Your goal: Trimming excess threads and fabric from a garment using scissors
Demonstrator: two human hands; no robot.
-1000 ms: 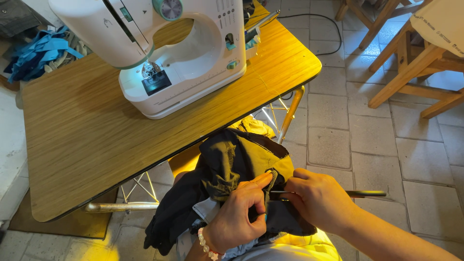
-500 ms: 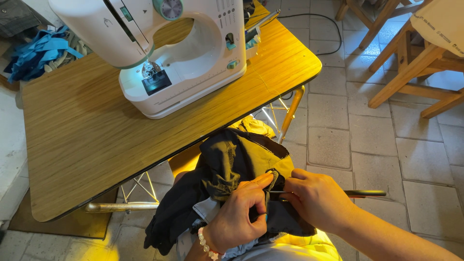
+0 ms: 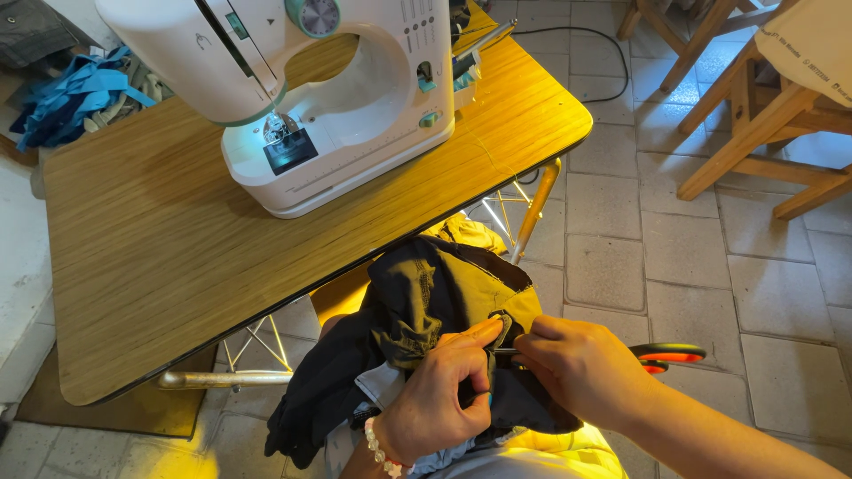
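Garment [image 3: 426, 310]: dark fabric w/ a yellowish lining, bunched on your lap just below the table edge, front of frame. Your left hand [image 3: 444, 399] pinches a fold near the middle, thumb and forefinger clamped on the cloth right at a small dark loop or tab [image 3: 502, 325]; can't tell exactly what that bit is. Your right hand [image 3: 581, 368] is closed around scissors [image 3: 674, 355], fingers curled tight on them, orange-and-black handles poking out to the right, blade end running left toward the pinched spot. Blade tips are hidden betw. your hands, so can't tell if they're open or biting.

Vs. a second ago: almost no change. Both hands sit in the same place on the cloth, same pinch, scissors at the same angle. Left thumb has crept slightly toward the loop, nothing more. Judging by that, you're mid fine work at one spot, picking or snipping at a seam/thread, not moving on along the fabric yet.

Outward: bead bracelet [image 3: 383, 452] on your left wrist. Wood-top table [image 3: 133, 266] ahead, w/ a white sewing machine [image 3: 337, 98] on it, its lamp lit over the needle area; nothing under the foot. Blue cloth scraps [image 3: 71, 93] heaped at the table's far left corner. A black cable [image 3: 577, 44] trails over the tiled floor [image 3: 621, 222] behind the table. Wooden furniture legs [image 3: 754, 115] stand well apart, upper right.
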